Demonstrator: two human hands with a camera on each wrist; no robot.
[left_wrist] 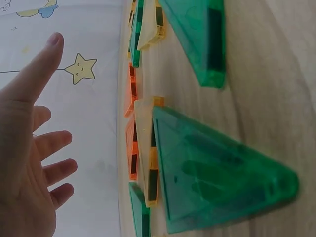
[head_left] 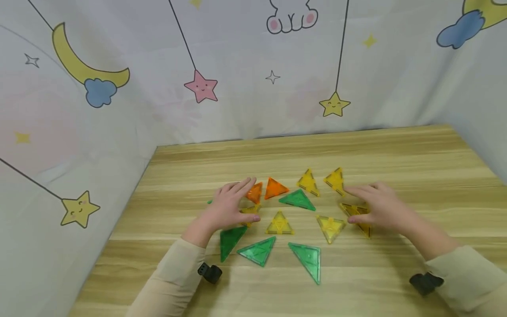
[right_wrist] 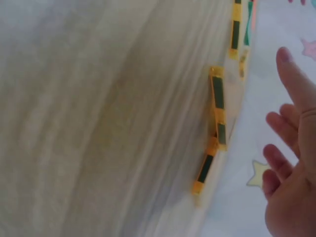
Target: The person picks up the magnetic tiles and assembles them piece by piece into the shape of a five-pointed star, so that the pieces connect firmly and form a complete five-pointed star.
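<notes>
My left hand (head_left: 226,206) is spread over the left tiles, fingers apart and holding nothing. Under it or close beside it lie an orange triangular magnetic tile (head_left: 255,192), a yellow tile (head_left: 250,215) and a green tile (head_left: 231,241), partly covered in the head view. At the right, my right hand (head_left: 382,207) hovers with extended fingers above a yellow tile (head_left: 358,218). Its fingertips come near another yellow tile (head_left: 336,181); whether they touch cannot be told. In the left wrist view the thumb and fingers stand apart from the green tile (left_wrist: 222,177).
Between the hands lie an orange tile (head_left: 275,188), a green tile (head_left: 298,200) and yellow tiles (head_left: 279,223). Two green tiles (head_left: 258,251) lie nearer the front. The wood-grain table (head_left: 416,167) meets a printed curtain (head_left: 245,114) at the back.
</notes>
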